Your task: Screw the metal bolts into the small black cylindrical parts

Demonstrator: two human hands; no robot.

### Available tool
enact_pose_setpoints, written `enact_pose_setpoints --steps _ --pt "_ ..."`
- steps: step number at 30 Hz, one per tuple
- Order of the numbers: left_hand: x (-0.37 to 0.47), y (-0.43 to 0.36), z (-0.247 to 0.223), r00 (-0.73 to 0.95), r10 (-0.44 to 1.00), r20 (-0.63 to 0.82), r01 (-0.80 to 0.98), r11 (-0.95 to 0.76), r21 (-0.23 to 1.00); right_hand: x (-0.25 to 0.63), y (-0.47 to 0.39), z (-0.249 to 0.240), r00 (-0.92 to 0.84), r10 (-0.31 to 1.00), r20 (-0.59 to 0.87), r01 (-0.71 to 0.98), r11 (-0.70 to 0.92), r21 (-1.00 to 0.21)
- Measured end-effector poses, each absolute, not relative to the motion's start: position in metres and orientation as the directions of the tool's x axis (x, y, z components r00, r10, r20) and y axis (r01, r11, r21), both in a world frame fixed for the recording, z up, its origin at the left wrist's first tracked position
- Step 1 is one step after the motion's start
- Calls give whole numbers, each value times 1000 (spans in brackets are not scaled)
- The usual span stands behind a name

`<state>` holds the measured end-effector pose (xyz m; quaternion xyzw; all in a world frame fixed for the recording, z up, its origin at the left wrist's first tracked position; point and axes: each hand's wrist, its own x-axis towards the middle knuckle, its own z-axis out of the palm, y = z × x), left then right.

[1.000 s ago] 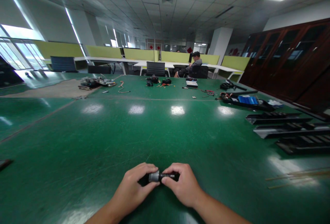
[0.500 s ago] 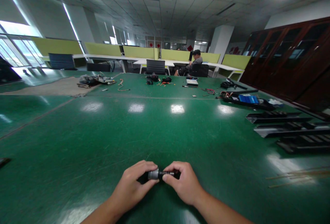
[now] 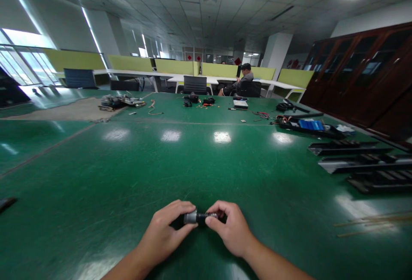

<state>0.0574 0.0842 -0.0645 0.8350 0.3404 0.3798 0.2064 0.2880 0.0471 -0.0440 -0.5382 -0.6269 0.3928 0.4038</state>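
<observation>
A small grey-and-black cylindrical part (image 3: 191,217) with a narrower black shaft (image 3: 201,217) lies sideways between my hands, just above the green tabletop. My left hand (image 3: 169,227) is closed around the thick grey end, thumb below and fingers above. At the other side, my right hand (image 3: 230,228) pinches the shaft's thin, ribbed, metallic-looking end between thumb and forefinger. The fingertips partly cover that end, so I cannot tell whether a separate small piece sits on it.
Long black metal channels (image 3: 363,162) lie along the right, with thin wooden-looking sticks (image 3: 370,222) nearer me. A black tray with a blue pack (image 3: 310,124) sits behind them. Tools, wires and a white box (image 3: 240,105) are farther back. A person (image 3: 244,78) sits beyond the table.
My right thumb and fingertips have shifted slightly right along the shaft, exposing more of its black section. My left hand keeps its hold on the grey end.
</observation>
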Motion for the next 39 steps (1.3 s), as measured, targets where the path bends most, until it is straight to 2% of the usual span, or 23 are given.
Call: enact_pose_setpoints --steps 8,19,25,28,31,35,39 --pt "52 87 -68 468 713 522 448 -700 556 288 48 -45 -101 992 80 294 107 -950" --pt "51 90 -63 444 743 502 476 -669 571 289 51 -52 -78 994 72 220 88 -972" --pt "44 94 -61 388 790 475 494 -614 616 288 53 -54 -73 994 76 78 81 -994" --pt "42 98 -57 292 844 451 526 -535 661 288 54 -53 -58 994 89 -21 88 -996" --pt "39 106 -53 109 928 356 525 -358 772 288 56 -54 -10 994 110 -66 109 -992" --pt "16 122 -45 -138 985 104 264 -65 962 288 58 -59 -9 994 113 -48 112 -993" --pt "-50 125 -32 -265 964 24 144 15 989 288 57 -60 -30 994 101 -68 98 -993"
